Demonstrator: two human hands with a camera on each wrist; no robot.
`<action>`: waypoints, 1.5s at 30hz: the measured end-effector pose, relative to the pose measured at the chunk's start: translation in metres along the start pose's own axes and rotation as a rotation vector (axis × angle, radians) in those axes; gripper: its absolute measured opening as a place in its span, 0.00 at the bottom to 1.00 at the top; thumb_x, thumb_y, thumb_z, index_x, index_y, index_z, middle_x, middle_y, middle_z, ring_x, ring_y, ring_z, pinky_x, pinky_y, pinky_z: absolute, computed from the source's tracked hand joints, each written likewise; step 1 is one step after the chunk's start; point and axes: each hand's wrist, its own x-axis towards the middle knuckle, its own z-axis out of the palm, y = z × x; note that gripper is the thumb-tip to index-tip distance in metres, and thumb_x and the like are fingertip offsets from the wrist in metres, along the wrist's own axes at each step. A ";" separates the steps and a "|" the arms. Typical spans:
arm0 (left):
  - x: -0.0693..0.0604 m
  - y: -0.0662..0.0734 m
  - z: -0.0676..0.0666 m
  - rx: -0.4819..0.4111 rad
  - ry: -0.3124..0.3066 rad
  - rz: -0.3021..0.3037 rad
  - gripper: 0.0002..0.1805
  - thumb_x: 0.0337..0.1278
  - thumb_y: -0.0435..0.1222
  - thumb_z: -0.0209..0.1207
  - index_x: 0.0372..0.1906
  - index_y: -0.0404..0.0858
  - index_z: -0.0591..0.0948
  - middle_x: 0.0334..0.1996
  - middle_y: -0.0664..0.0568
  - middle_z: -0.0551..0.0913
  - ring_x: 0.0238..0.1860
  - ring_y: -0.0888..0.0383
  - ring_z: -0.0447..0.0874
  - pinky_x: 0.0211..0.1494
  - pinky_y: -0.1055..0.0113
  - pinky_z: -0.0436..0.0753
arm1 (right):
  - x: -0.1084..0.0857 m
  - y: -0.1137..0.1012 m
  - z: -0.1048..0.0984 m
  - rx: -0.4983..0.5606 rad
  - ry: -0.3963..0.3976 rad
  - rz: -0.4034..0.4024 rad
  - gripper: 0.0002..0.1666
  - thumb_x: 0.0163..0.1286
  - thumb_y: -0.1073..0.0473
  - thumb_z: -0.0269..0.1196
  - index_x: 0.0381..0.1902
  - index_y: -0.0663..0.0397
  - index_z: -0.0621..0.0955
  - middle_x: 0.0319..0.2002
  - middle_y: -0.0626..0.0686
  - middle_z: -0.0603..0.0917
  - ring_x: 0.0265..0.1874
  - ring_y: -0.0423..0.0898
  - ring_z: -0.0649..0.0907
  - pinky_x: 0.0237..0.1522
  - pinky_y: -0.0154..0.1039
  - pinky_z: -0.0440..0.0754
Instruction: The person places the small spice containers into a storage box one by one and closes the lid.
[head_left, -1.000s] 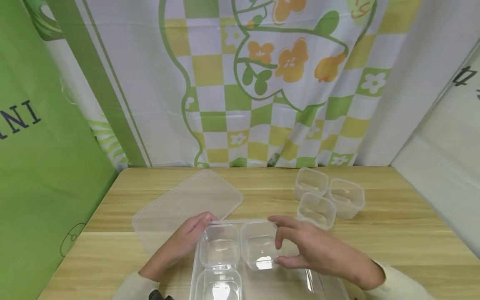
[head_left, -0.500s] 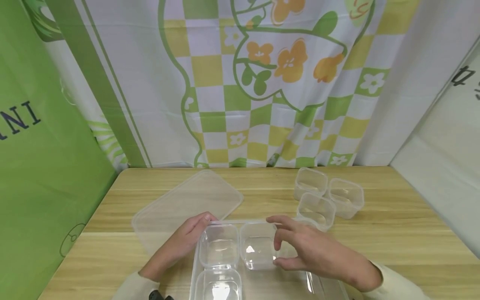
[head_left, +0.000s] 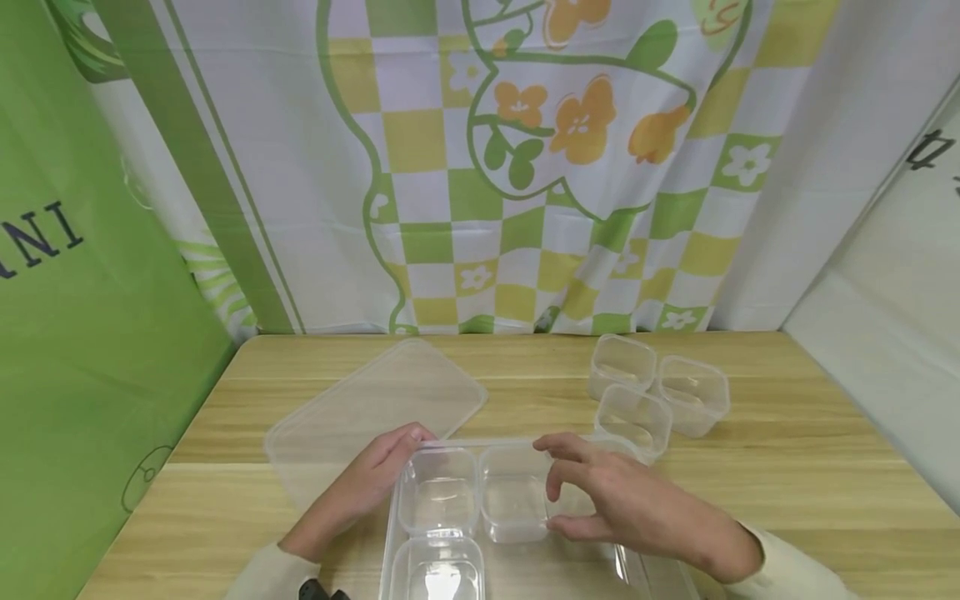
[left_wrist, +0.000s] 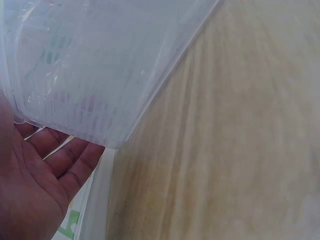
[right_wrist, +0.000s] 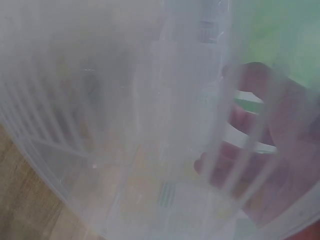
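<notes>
In the head view, a large clear plastic box (head_left: 525, 575) lies at the table's front, with its near side out of frame. My left hand (head_left: 386, 467) holds its far left corner; in the left wrist view the fingers (left_wrist: 75, 160) lie against the outer wall. Two small clear square containers (head_left: 441, 492) (head_left: 442, 571) sit along the left side inside. A third small container (head_left: 513, 504) stands beside the far left one, and my right hand (head_left: 615, 496) grips it at its right side, thumb nearer me. Through cloudy plastic, the right wrist view shows the curved fingers (right_wrist: 240, 165).
A flat translucent lid (head_left: 375, 400) lies behind and left of the box. Three small clear containers (head_left: 622, 362) (head_left: 693, 392) (head_left: 633, 421) are grouped at the back right of the wooden table (head_left: 787, 467). A patterned curtain (head_left: 510, 275) hangs behind.
The container at my right hand has levelled out and settled beside its neighbour, and the bright glare on its bottom is gone. My left hand keeps its place.
</notes>
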 end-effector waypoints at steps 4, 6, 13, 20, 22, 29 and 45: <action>0.000 0.001 0.000 0.005 0.004 0.001 0.26 0.87 0.46 0.34 0.48 0.39 0.82 0.42 0.50 0.86 0.47 0.49 0.85 0.52 0.55 0.84 | 0.000 0.002 -0.001 -0.013 0.000 -0.007 0.13 0.65 0.50 0.74 0.37 0.39 0.78 0.64 0.52 0.77 0.49 0.49 0.85 0.45 0.43 0.84; -0.001 0.001 0.000 0.009 0.005 0.001 0.26 0.87 0.46 0.34 0.49 0.39 0.82 0.42 0.50 0.86 0.47 0.49 0.85 0.52 0.55 0.84 | 0.000 0.002 -0.001 -0.019 0.000 -0.006 0.13 0.65 0.50 0.74 0.37 0.39 0.79 0.64 0.53 0.77 0.49 0.49 0.85 0.45 0.44 0.84; 0.000 0.001 0.000 0.011 0.003 0.003 0.26 0.87 0.46 0.34 0.48 0.39 0.82 0.42 0.50 0.86 0.47 0.50 0.85 0.52 0.55 0.84 | 0.000 0.002 -0.002 -0.043 -0.002 0.009 0.13 0.64 0.47 0.74 0.37 0.37 0.79 0.65 0.51 0.77 0.48 0.48 0.85 0.44 0.46 0.84; 0.000 0.001 -0.001 0.017 -0.016 0.047 0.25 0.87 0.43 0.34 0.49 0.35 0.81 0.43 0.44 0.86 0.46 0.46 0.85 0.49 0.55 0.86 | -0.001 0.002 -0.004 -0.063 0.017 -0.005 0.15 0.67 0.42 0.72 0.43 0.37 0.79 0.64 0.50 0.77 0.52 0.48 0.84 0.46 0.48 0.85; 0.000 0.002 -0.002 0.015 -0.018 0.050 0.25 0.87 0.43 0.34 0.49 0.35 0.81 0.43 0.43 0.86 0.46 0.45 0.85 0.49 0.55 0.86 | -0.001 0.002 -0.004 -0.069 0.030 -0.014 0.16 0.67 0.42 0.72 0.45 0.38 0.79 0.64 0.49 0.78 0.54 0.48 0.84 0.47 0.50 0.85; 0.000 0.003 -0.001 0.003 -0.012 0.000 0.26 0.87 0.46 0.35 0.49 0.37 0.82 0.43 0.46 0.86 0.46 0.47 0.85 0.50 0.55 0.86 | -0.003 0.003 -0.010 -0.062 0.085 -0.052 0.17 0.69 0.41 0.70 0.47 0.39 0.79 0.64 0.47 0.78 0.56 0.49 0.83 0.49 0.51 0.85; 0.000 0.003 -0.001 0.028 0.011 0.027 0.23 0.86 0.45 0.38 0.47 0.41 0.83 0.42 0.51 0.87 0.46 0.50 0.85 0.51 0.56 0.84 | -0.017 0.032 -0.050 -0.044 0.296 -0.034 0.07 0.79 0.46 0.61 0.39 0.38 0.81 0.55 0.47 0.84 0.53 0.49 0.84 0.51 0.27 0.76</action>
